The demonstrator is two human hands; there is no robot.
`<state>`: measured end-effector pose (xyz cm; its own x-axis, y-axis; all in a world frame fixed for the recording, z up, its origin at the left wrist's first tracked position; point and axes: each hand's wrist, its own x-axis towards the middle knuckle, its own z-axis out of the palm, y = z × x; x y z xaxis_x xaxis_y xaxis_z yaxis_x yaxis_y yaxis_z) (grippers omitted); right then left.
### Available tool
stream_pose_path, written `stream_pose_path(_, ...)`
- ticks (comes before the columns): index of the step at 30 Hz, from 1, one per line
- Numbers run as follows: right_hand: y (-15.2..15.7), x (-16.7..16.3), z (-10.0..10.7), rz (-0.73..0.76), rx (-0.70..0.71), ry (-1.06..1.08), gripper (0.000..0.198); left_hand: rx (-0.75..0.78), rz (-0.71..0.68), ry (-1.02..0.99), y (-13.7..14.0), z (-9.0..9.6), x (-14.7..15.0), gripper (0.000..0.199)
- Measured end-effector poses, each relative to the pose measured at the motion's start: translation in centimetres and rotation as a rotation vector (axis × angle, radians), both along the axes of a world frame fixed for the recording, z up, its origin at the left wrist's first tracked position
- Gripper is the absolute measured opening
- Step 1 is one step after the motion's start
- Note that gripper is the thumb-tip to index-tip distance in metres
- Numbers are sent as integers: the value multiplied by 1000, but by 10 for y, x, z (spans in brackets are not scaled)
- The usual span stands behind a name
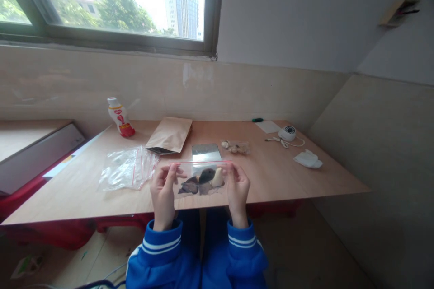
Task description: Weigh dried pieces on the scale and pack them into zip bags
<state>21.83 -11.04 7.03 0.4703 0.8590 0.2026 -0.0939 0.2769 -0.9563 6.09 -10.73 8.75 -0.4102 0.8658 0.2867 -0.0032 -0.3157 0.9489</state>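
Between my two hands a clear zip-lock bag [183,172] with a red seal strip is stretched over the table's front part. Dark, flat dried pieces [205,176] and a pale chunk [217,177] lie inside it. My left hand [165,192] pinches the bag's upper left corner between thumb and fingers. At the upper right corner my right hand [238,189] grips it the same way. Just behind the bag lies a flat silvery scale-like plate [205,151], partly covered by it. To its right rests another small clear bag [235,147] with pale lumps.
Several clear zip bags [120,169] lie at the left of the wooden table [281,180], near a brown paper pouch [170,134] and a white-and-red bottle [121,118]. On the right are a white dome camera [288,133] with a cable, a crumpled tissue [308,159] and white paper [267,126].
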Motion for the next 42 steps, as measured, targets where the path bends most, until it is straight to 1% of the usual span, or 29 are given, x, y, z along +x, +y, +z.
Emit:
stream_pose_path(4, -1, 2, -5, -5, 19, -71, 37, -39, -23, -53, 2, -7, -5, 29)
stream_pose_path(9, 0, 9, -4, -52, 39, -62, 36, -72, -130, 91, 3, -8, -15, 33)
stream_pose_path(13, 0, 15, -1, -41, 79, -84, 30, -59, -127, 101, 4, -8, -20, 32)
stream_pose_path(18, -4, 18, -6, -128, 69, -106, 29, -53, -146, 139, 0, -9, -19, 31)
stream_pose_path(22, -8, 19, -5, -133, 87, -92, 28, -49, -149, 155, -4, -7, -17, 29)
stream_pose_path(26, -8, 21, -1, -131, 111, -89, 29, -49, -125, 158, -5, -4, -16, 29)
stream_pose_path(30, -8, 20, -1, -111, 115, -105, 27, -29, -77, 154, -6, -4, -13, 29)
stream_pose_path(33, -8, 15, -4, -81, 118, -70, 25, -17, -42, 112, -7, -5, -7, 29)
stream_pose_path(35, -8, 10, -5, -45, 118, -15, 26, -17, -42, 29, -7, -6, 0, 31)
stream_pose_path(39, -5, 3, -4, 71, 124, 52, 26, -21, -118, -212, -6, -5, 13, 31)
stream_pose_path(42, -3, 1, -1, 156, 149, 64, 29, 19, -174, -326, -4, -5, 15, 31)
